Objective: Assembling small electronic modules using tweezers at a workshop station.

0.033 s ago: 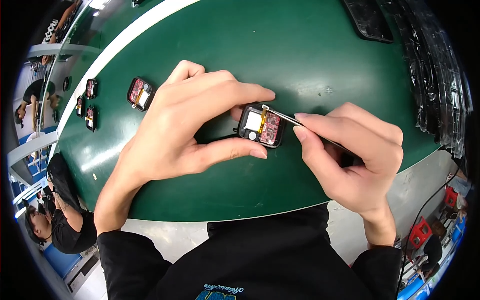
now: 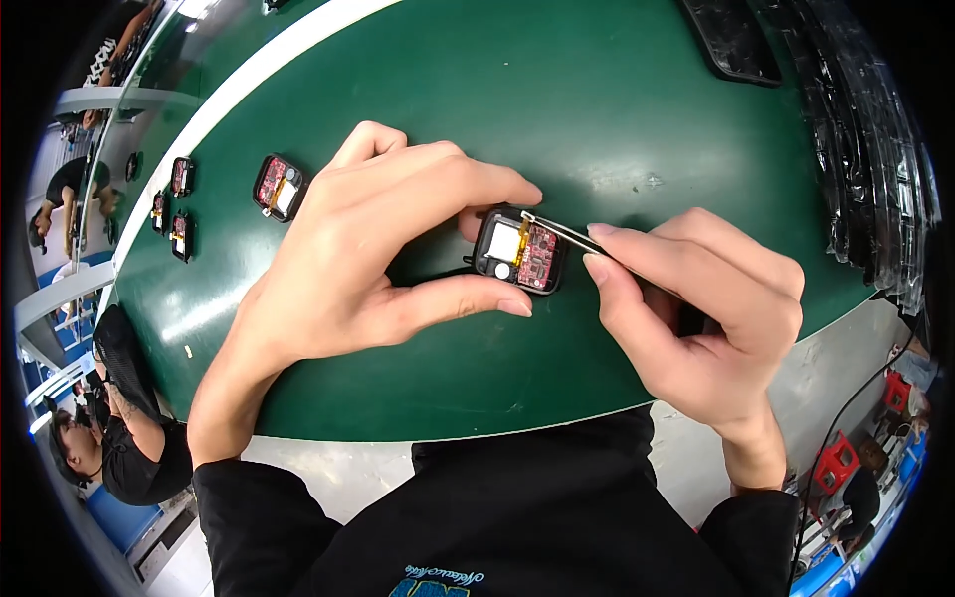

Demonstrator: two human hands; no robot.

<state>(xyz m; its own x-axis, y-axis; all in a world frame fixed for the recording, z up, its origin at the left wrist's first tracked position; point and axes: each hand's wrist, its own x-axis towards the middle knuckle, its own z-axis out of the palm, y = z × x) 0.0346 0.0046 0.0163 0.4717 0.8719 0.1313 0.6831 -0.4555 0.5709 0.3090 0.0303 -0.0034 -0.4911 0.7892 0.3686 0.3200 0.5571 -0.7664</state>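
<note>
A small open black device case [image 2: 518, 251], shaped like a smartwatch body, lies on the green table. Inside it show a red circuit board, a white block, a round silver part and a yellow ribbon. My left hand [image 2: 343, 234] steadies it, index finger along the far edge and thumb along the near edge; its other fingers are curled behind. Between thumb and index finger my right hand [image 2: 701, 308] pinches metal tweezers [image 2: 569, 235]. Their tips touch the small white connector [image 2: 527, 216] at the ribbon's far end.
Another open case [image 2: 280, 186] lies just beyond my left hand. Several similar cases [image 2: 181, 236] sit near the white strip at the left edge. A black tray [image 2: 736, 45] and stacked clear plastic trays [image 2: 865, 149] line the far right. A person [image 2: 139, 438] sits at the left.
Barely anything differs. My left index fingertip has drawn back slightly to the left, and the tweezer tips have shifted a touch at the connector.
</note>
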